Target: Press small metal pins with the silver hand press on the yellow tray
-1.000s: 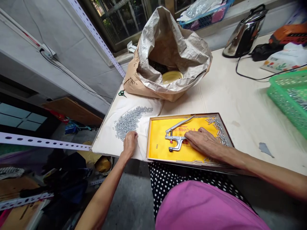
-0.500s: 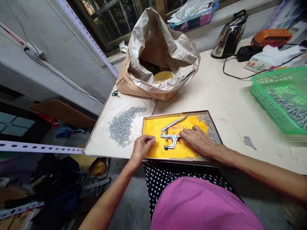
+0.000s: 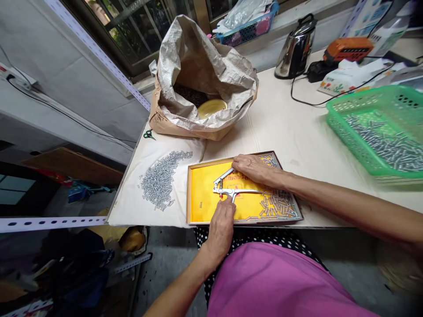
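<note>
Left hand [image 3: 220,233] and right hand [image 3: 252,169] lie palm-down, close together.

We've got a bright, fairly even scene, w/ daylight coming thru the window [image 3: 132,35] top left & the pale table top [image 3: 291,123] reading v. light. Shadows are soft, e.g. the faint one beside the green plastic basket [image 3: 373,132]. The yellow tray [image 3: 205,193] looks saturated, no hard glare. Sharp highlights sit on the steel kettle [image 3: 294,53]. Wide-angle bend is strong at the edges: we see the perforated shelf upright [image 3: 95,48] curve & the corners stretch. Focus is OK mid-frame, softer toward the corners, w/ smear on the woven item [image 3: 399,268] bottom right & dim, muddy detail in the dark clutter [image 3: 66,268] lower left
</note>
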{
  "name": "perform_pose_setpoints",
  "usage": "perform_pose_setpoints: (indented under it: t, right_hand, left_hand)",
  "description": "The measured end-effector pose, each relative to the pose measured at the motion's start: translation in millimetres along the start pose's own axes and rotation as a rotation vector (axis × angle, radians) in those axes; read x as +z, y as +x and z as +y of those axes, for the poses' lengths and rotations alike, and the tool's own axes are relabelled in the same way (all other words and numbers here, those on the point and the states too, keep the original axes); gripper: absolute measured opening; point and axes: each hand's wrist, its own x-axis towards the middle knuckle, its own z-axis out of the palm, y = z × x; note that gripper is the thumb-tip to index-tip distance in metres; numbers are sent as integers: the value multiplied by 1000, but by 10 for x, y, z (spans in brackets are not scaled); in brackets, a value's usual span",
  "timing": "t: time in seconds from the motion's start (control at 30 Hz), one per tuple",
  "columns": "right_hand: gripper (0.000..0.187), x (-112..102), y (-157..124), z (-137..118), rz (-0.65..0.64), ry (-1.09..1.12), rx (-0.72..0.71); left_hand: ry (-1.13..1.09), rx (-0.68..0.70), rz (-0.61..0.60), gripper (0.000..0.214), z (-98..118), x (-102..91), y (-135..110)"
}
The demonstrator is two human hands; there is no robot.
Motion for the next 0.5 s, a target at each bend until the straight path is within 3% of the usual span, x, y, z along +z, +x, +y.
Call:
perform_pose_setpoints:
  t: [0.13,0.27,0.37,0.5]
  right_hand:
    - [25,21,5,72,42,30,-20]
    - [22,-4,-91,-18,107,23,68]
    - [26,-68,-241,-185,67,15,66]
    - [27,-27,-452,-399,-27,33,30]
  left_hand:
    - [-178,-43,21,22,-29,-149,38]
    - [-394,-364,184,16,-150,-361,144]
    - [-568,-615,120,22,-276,-444,225]
    - [-660,-748,7,32,-346,-463,300]
